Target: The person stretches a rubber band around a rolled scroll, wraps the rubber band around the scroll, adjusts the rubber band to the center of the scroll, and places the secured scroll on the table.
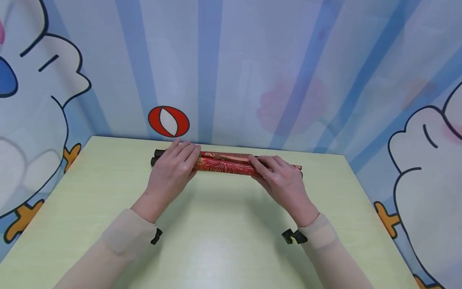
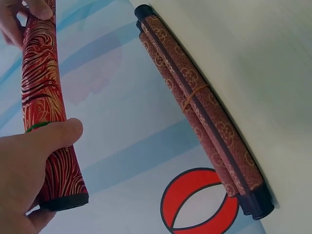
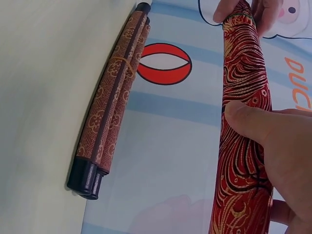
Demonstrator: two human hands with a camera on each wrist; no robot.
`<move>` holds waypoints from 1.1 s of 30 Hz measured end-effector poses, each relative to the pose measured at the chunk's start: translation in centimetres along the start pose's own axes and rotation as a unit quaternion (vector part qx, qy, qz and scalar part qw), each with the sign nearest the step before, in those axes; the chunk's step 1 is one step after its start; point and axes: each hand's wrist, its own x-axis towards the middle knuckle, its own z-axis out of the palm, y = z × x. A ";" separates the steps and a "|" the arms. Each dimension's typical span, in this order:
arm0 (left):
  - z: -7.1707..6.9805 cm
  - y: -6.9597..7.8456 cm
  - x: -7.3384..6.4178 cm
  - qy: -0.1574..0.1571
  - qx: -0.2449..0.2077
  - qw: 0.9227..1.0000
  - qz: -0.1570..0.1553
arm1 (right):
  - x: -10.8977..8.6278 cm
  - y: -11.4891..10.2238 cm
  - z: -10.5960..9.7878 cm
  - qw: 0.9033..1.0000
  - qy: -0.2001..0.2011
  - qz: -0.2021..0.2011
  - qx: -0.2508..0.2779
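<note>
A red scroll [image 1: 225, 165] with gold and black wavy patterning is held level in both hands above the table. My left hand [image 1: 174, 163] grips it near its left end, thumb across the cloth in the left wrist view; a black end cap [image 2: 64, 202] shows below that thumb. My right hand [image 1: 283, 178] holds it toward the right, its thumb [image 3: 239, 114] along the patterned side. A brownish-red scroll [image 2: 222, 129] with black ends lies on the table, tied by a thin cord [image 3: 121, 60]. In the head view it is mostly hidden behind the held scroll and hands.
The pale table [image 1: 213, 224] meets a blue-striped backdrop [image 1: 231, 72] along its back edge, close behind the scrolls. Cartoon figures are printed on the side panels, and a red and white oval [image 1: 168, 121] on the back one.
</note>
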 end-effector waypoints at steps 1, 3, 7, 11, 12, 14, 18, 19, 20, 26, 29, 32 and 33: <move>0.1 0.1 0.1 0.003 -0.001 1.000 0.003 | 0.0 0.0 0.0 1.000 0.002 -0.001 0.000; 0.2 0.3 0.2 0.011 -0.004 1.000 0.009 | 0.2 -0.1 -0.1 1.000 0.003 -0.003 0.000; 0.5 0.8 0.6 0.022 -0.008 1.000 0.016 | 0.3 -0.4 -0.1 1.000 0.003 -0.009 -0.010; 0.6 1.1 0.8 0.016 -0.009 1.000 0.015 | 0.3 -0.3 0.2 1.000 0.002 -0.006 -0.012; 0.6 1.1 0.8 0.013 -0.007 1.000 0.013 | 0.2 -0.3 0.2 1.000 0.002 -0.005 -0.010; 0.4 0.9 0.7 0.005 -0.002 1.000 0.005 | 0.2 -0.2 0.3 1.000 0.000 -0.007 -0.007; 0.1 0.6 0.4 -0.007 0.011 1.000 -0.007 | 0.1 0.0 0.3 1.000 0.001 -0.008 -0.010; 0.1 0.5 0.4 -0.008 0.010 1.000 -0.007 | 0.1 0.0 0.3 1.000 0.001 -0.007 -0.012; 0.1 0.5 0.5 -0.009 0.010 1.000 -0.006 | 0.1 0.1 0.3 1.000 0.001 -0.005 -0.014; 0.5 1.1 0.9 -0.003 -0.002 1.000 0.004 | 0.3 -0.3 0.3 1.000 -0.003 -0.005 -0.006; 0.6 1.3 1.0 0.004 -0.011 1.000 0.011 | 0.5 -0.5 0.3 1.000 -0.004 -0.010 -0.005; 0.5 1.2 1.0 0.008 -0.015 1.000 0.007 | 0.5 -0.4 0.1 1.000 -0.001 -0.004 -0.005; 0.4 1.1 1.0 0.006 -0.014 1.000 0.005 | 0.5 -0.3 0.0 1.000 -0.001 -0.002 -0.005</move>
